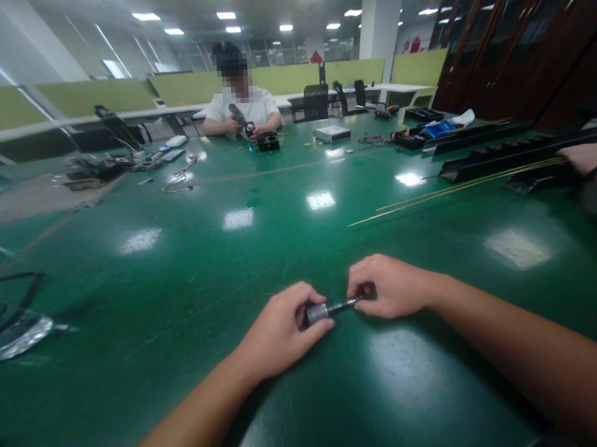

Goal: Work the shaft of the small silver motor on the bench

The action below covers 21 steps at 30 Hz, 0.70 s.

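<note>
1. The left hand [281, 334] has its grip clamped around the thick silver body of a small tool [318, 312], which is at the green tabletop [195, 269].
2. Just right of the tool's body, the right hand [394, 286] has its grip pinched on the end of the thin shaft [339, 307].
3. Beyond the tool, rightward, thin brass-coloured rods [427, 195] extend toward a co-worker's hand [586, 158].
4. Far beyond the tool, slightly leftward, a person in a white shirt [259, 105] handles a black device [268, 143].

Metal tool [318, 312], silver cyl. body w/ dk shaft [339, 307], approx. horiz. btwn hands [286, 327].
</note>
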Motion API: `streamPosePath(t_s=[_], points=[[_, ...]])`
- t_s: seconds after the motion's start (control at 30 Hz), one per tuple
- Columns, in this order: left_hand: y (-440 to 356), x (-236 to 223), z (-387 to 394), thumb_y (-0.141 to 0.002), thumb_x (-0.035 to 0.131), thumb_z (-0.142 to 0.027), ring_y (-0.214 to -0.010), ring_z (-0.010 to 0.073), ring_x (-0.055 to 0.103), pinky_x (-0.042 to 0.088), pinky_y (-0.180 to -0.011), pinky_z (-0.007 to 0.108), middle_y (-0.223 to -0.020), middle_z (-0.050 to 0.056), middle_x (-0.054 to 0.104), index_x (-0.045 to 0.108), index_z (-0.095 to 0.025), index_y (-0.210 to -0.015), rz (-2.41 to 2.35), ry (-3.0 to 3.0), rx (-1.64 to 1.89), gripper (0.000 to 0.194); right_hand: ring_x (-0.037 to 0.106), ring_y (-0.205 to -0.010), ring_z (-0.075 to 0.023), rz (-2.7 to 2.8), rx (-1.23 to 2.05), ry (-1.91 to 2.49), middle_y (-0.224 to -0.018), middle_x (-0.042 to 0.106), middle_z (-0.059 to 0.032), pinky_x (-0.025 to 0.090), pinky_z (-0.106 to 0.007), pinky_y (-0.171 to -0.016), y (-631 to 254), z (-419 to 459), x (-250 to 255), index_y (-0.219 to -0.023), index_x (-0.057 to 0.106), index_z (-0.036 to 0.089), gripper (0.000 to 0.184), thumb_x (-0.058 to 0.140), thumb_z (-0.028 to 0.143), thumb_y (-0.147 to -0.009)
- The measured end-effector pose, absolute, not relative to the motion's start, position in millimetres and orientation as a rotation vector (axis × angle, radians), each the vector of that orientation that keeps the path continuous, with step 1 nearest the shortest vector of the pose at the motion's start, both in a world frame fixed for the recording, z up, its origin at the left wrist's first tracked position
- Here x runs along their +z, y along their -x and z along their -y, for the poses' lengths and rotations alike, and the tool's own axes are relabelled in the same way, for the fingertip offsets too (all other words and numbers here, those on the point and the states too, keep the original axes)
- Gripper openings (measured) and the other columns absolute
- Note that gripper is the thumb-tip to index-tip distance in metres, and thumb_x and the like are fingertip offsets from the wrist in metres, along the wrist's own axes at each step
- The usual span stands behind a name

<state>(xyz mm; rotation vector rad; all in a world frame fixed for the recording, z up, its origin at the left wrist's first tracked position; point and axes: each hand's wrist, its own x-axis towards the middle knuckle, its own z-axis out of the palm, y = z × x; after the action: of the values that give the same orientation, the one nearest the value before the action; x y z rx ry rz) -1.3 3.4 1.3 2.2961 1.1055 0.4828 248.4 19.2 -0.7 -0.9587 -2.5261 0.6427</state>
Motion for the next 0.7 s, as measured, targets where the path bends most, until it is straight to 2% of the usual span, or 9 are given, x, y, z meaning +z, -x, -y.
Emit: streamPosePath(t_s=[0.7], points=[[1.8, 1.7, -2.8, -0.084, 0.069, -0.032, -0.068, 0.0161, 0.054, 0.039, -0.063, 0.026, -0.079, 0.0, 0.059, 0.064, -0.019, -0.096, -1.103, -2.298, 0.478, 0.019, 0.058, -0.068, -0.0126, 2.538, 0.649, 0.966, -0.077, 0.067, -0.0019, 0.045, -0.024, -0.064, -250.2, -20.0, 0.6, -0.084, 0.072, 0.016, 0.011, 0.065, 0.015, -0.074]])
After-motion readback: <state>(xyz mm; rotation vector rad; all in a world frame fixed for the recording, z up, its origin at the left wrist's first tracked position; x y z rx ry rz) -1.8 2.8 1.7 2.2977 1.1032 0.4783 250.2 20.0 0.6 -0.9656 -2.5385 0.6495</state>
